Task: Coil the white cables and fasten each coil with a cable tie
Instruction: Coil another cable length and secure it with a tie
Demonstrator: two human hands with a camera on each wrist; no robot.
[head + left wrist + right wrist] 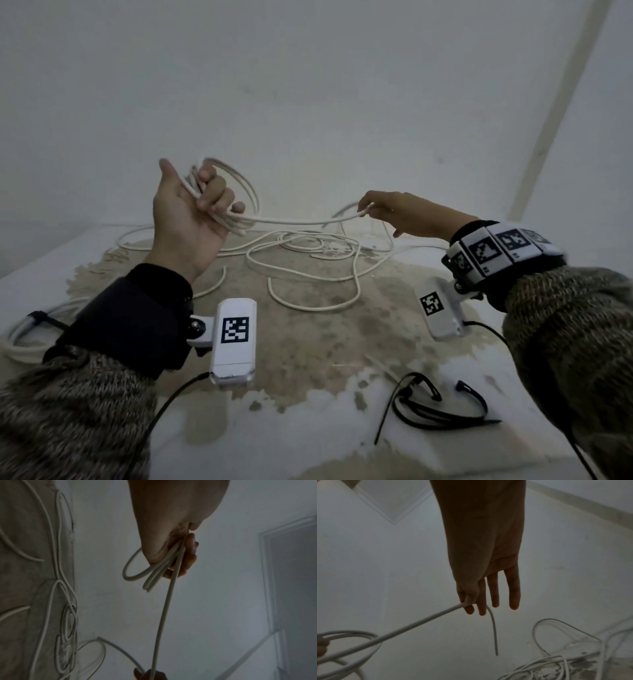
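Note:
My left hand (202, 202) is raised palm-up, its fingers curled round several loops of a white cable coil (239, 192); the left wrist view shows the same coil (161, 566) pressed into the palm. From the coil a straight run of white cable (298, 222) stretches right to my right hand (368, 209), which pinches it between thumb and forefinger, the other fingers straight. In the right wrist view the pinched cable (419, 620) leads down-left, and a short end (494, 631) hangs below the fingers. More loose white cable (308, 260) lies tangled on the table.
Several black cable ties (431, 407) lie at the table's front right. A tied white coil (24, 335) sits at the left edge, partly behind my left arm. The tabletop (308, 342) is worn and blotchy, with a white wall behind it.

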